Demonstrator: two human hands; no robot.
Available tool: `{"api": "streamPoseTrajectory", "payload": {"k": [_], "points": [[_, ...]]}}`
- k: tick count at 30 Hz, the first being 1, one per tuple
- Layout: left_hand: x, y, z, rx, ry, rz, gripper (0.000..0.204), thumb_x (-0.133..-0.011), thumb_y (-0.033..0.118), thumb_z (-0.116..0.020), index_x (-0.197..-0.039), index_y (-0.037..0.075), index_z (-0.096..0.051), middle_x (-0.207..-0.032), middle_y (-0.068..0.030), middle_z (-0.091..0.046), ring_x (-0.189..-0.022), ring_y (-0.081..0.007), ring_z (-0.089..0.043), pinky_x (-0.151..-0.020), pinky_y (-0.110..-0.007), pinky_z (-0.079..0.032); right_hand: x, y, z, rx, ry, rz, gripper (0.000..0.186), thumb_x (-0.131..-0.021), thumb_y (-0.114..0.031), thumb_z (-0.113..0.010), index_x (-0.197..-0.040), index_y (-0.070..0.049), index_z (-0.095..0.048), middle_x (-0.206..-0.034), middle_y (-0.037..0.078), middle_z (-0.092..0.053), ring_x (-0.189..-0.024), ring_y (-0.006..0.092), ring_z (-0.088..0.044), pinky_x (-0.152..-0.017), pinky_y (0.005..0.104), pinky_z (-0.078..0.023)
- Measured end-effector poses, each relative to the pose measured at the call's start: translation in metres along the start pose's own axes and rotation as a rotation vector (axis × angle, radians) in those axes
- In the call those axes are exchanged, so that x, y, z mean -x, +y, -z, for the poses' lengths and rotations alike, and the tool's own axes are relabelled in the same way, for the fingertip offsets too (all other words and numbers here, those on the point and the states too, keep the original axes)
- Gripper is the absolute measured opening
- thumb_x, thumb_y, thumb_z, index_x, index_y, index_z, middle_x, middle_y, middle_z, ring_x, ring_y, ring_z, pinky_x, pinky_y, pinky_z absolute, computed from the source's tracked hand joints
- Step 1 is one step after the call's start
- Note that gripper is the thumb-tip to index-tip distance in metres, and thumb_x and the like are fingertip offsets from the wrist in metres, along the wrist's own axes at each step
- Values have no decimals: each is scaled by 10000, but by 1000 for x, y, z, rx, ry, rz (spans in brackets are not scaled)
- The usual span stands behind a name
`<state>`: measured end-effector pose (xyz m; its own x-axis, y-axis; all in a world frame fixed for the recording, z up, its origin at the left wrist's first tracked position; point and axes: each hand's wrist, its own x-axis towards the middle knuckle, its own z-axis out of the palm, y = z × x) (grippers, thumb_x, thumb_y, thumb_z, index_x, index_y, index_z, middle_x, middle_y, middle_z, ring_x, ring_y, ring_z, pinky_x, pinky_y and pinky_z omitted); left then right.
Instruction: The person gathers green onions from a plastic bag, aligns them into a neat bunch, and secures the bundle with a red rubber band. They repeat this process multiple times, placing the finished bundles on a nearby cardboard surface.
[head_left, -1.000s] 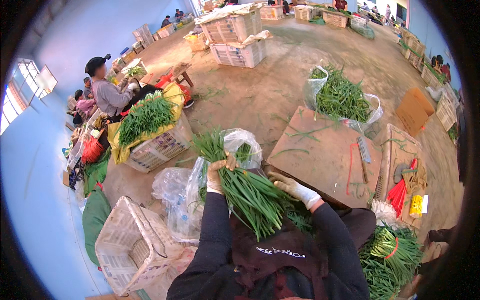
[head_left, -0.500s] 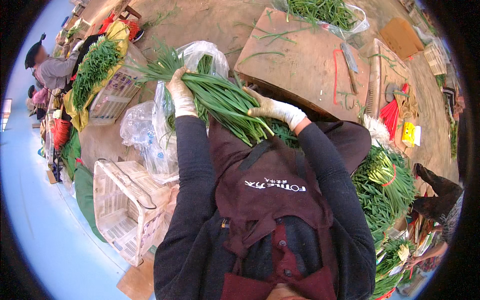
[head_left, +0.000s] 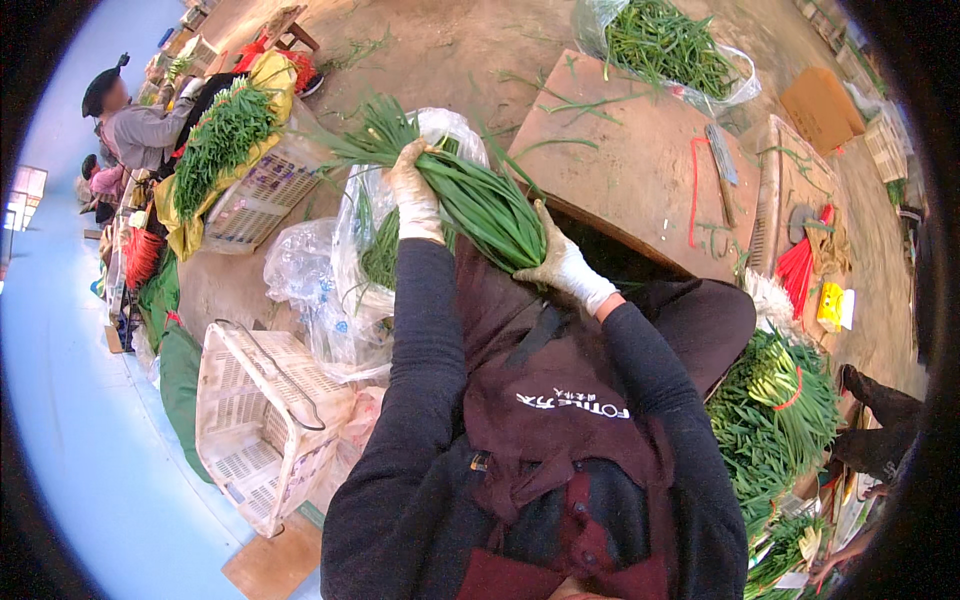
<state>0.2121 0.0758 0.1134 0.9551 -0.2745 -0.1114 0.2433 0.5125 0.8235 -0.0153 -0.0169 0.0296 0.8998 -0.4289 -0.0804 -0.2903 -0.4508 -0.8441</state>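
Observation:
A thick bunch of long green chives [head_left: 470,195] lies across my lap area, leaf tips pointing up-left. My left hand [head_left: 412,190], in a pale glove, grips the bunch around its middle. My right hand [head_left: 560,262], also gloved, clasps the lower end of the same bunch near my dark apron [head_left: 560,410]. Under the bunch stands a clear plastic bag [head_left: 372,250] with more chives inside.
A brown board [head_left: 630,160] with a knife [head_left: 722,170] and red bands lies ahead. Bundled chives [head_left: 775,415] are piled at my right. White plastic crates [head_left: 262,410] stand at my left, another [head_left: 255,195] holds greens. A seated person [head_left: 135,125] is at the far left.
The view has tilted and shifted; the bunch stays in both hands, now held a little lower and closer to my body over the plastic bag.

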Motion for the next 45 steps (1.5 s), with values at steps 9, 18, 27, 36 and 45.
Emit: {"api": "streamPoseTrajectory", "payload": {"k": [9, 18, 27, 36, 45], "points": [[-15, -33, -52, -87, -298, 162, 207, -830, 152, -677, -967, -3, -661, -855, -78, -686, -726, -193, -637, -717, -327, -523, 22, 27, -9, -167, 253, -123, 1321, -532, -319, -931, -1516, -15, -103, -1402, 227, -472, -1256, 327, -518, -1056, 349, -421], [-51, -49, -73, -1468, -762, 380, 605, -855, 600, -611, -932, 2, -661, -742, -101, -655, -607, -189, -594, -581, -325, -485, 35, 80, 46, -1008, 35, -479, 552, -726, -207, -791, -1193, -12, -572, -1024, 95, -667, -915, 228, -641, -836, 351, -511], [87, -88, -55, -1401, -1245, 645, 732, -869, 654, -562, -804, -71, -644, -623, -124, -629, -551, -199, -649, -532, -300, -548, 41, 114, 41, -1622, 7, -427, 351, -850, -237, -693, -1115, -28, -601, -921, 102, -692, -749, 240, -676, -704, 372, -568], [129, -160, -15, -576, -785, 1070, 641, -862, 425, -711, -1302, -4, -528, -1219, -106, -623, -1042, -205, -611, -891, -338, -500, 50, 85, 31, -1174, 89, -507, 488, -784, -222, -751, -1183, -2, -576, -1038, 113, -664, -915, 234, -648, -816, 378, -534], [125, -99, -16, -557, -1021, 1146, 629, -894, 160, -674, -1424, 103, -340, -1266, -117, -565, -1089, -309, -616, -919, -475, -532, 45, 83, 41, -1613, 13, -475, 347, -862, -159, -648, -1163, -2, -582, -1002, 148, -688, -830, 267, -690, -747, 369, -585]]}}
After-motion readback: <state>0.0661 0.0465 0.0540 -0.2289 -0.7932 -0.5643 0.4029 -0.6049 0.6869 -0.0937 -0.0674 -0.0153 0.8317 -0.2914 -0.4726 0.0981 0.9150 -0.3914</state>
